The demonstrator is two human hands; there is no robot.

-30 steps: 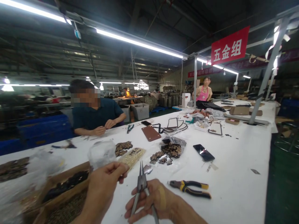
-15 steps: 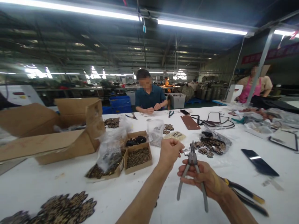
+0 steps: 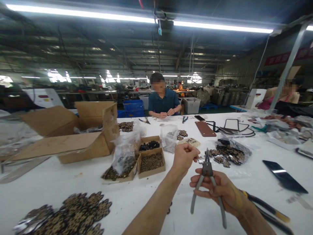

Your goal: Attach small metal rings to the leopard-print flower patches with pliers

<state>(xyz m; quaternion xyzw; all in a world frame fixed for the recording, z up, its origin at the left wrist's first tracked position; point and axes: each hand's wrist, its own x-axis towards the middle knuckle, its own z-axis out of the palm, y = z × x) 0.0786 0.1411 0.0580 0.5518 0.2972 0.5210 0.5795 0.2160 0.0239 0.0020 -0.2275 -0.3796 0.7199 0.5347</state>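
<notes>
head view | head-worn, above white table [image 3: 127,195] | faces forward and down across it | tabletop near

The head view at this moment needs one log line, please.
right hand: holds grey pliers, handles spread | left hand: pinched, contents unclear | nearby: yellow-black tool handles

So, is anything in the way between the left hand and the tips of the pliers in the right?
Nothing visible: only an open gap separates the left hand from the tips of the grey pliers in the right hand. The silvery piece seen near that gap appears to lie beyond, on the table.
</notes>
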